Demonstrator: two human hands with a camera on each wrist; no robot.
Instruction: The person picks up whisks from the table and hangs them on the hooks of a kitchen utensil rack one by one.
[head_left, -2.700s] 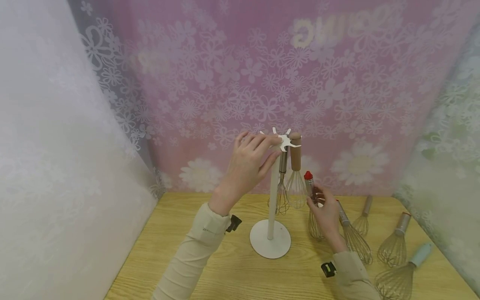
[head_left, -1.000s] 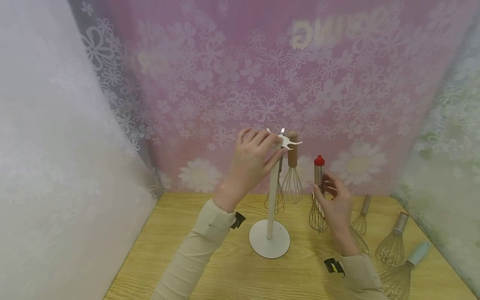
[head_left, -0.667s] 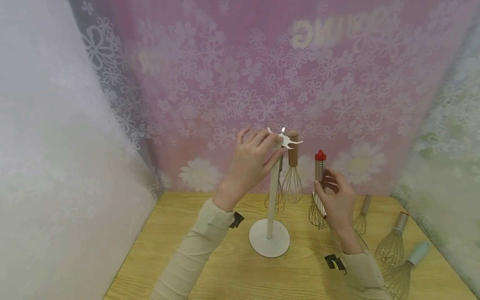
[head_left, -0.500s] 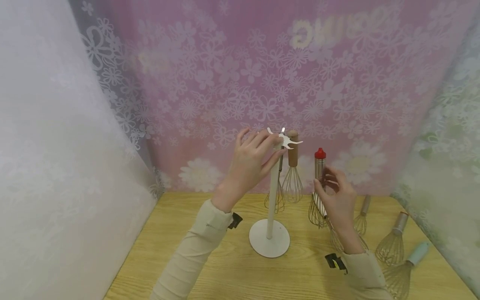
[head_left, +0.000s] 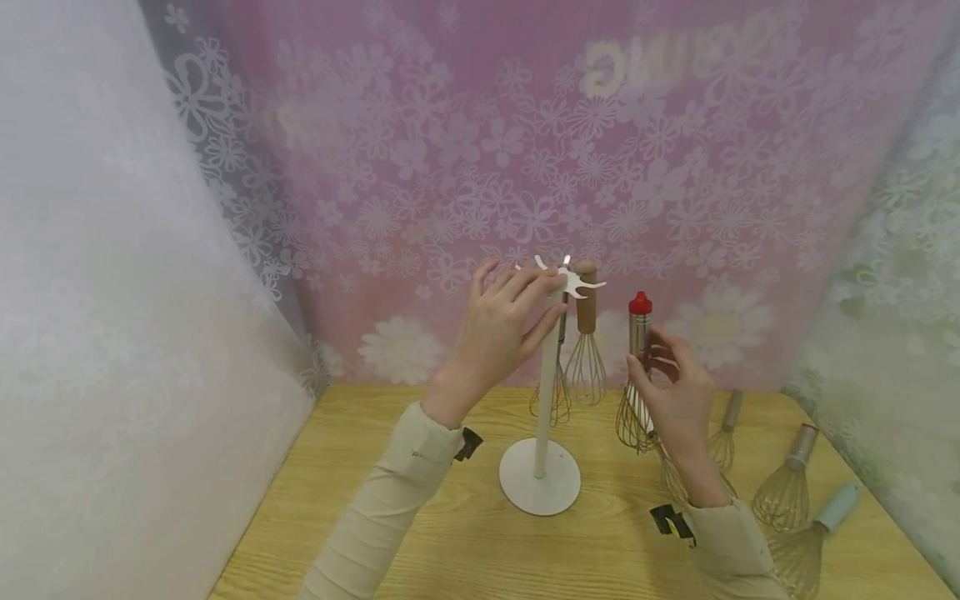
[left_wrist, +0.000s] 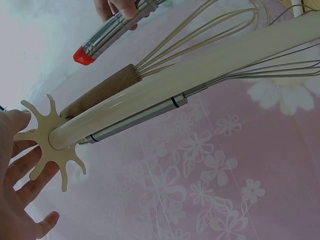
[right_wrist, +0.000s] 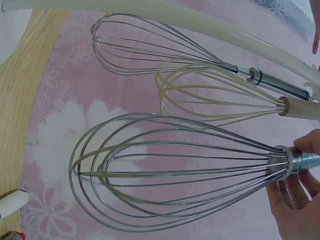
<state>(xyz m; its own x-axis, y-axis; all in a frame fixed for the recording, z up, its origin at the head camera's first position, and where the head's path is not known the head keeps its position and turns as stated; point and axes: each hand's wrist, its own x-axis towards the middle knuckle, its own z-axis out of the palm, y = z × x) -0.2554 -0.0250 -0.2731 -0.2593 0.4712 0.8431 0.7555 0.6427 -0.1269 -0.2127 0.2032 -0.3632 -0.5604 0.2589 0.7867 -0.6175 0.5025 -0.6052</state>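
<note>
A white stand with a hooked top (head_left: 573, 283) rises from a round base (head_left: 540, 479). At its top my left hand (head_left: 498, 321) holds the hook plate; the left wrist view shows fingers (left_wrist: 30, 165) behind the plate and the thumb near a hook tip. From the hooks hang a wooden-handled whisk (head_left: 587, 304) and a slim metal-handled whisk (left_wrist: 140, 117). My right hand (head_left: 678, 396) grips a larger whisk (head_left: 639, 329) with a red-capped metal handle, nearly upright, just right of the stand. Its wire balloon (right_wrist: 175, 175) points down, apart from the hanging whisks.
Several more whisks lie on the wood-grain table (head_left: 435, 533) at the right: a small one (head_left: 727, 433), a metal-handled one (head_left: 787, 479) and one with a pale blue handle (head_left: 817, 533). Another is partly behind my right wrist. A floral backdrop (head_left: 487, 167) stands behind.
The red-capped whisk has risen and shifted right in my right hand, standing straighter. The stand's hooked top has turned under my left hand. In the last half second little has moved.
</note>
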